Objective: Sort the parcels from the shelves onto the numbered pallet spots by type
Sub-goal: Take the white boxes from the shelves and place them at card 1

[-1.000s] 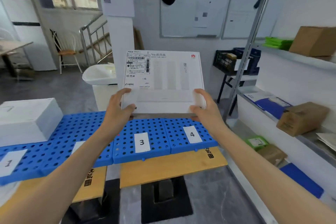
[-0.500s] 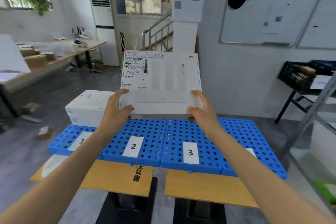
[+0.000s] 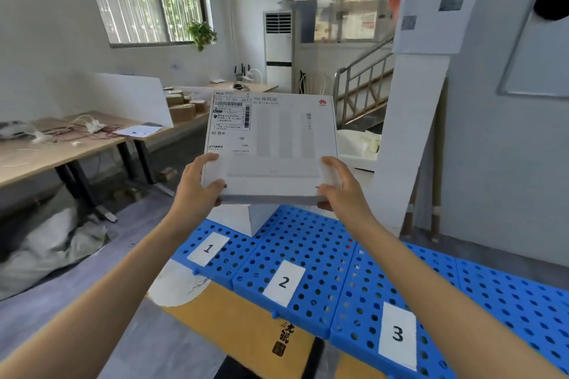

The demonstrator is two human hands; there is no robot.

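A flat white parcel (image 3: 271, 144) is held up in the air by both hands, well above the blue pallet (image 3: 308, 243). The left hand (image 3: 197, 191) is curled round the parcel's near left corner and the right hand (image 3: 341, 191) round its near right corner, thumbs on top. The parcel is tilted so that its printed face is turned towards the camera. Its near edge runs across from hand to hand, roughly along the row of spots.

The numbered spots are seen below the parcel and nearer the person. The label 1 (image 3: 208, 248) lies under the left hand, the label 2 (image 3: 284, 282) under the gap between the hands, and the label 3 (image 3: 397, 334) lower right, beyond the right hand. A white box (image 3: 257, 220) is partly hidden behind the parcel at the back of the first spot.

A straight lowering is judged to bring the parcel onto spots 1 or 2, while spot 3 calls for a shift to the right. The pallet is carried on a wooden worktop (image 3: 246, 323).
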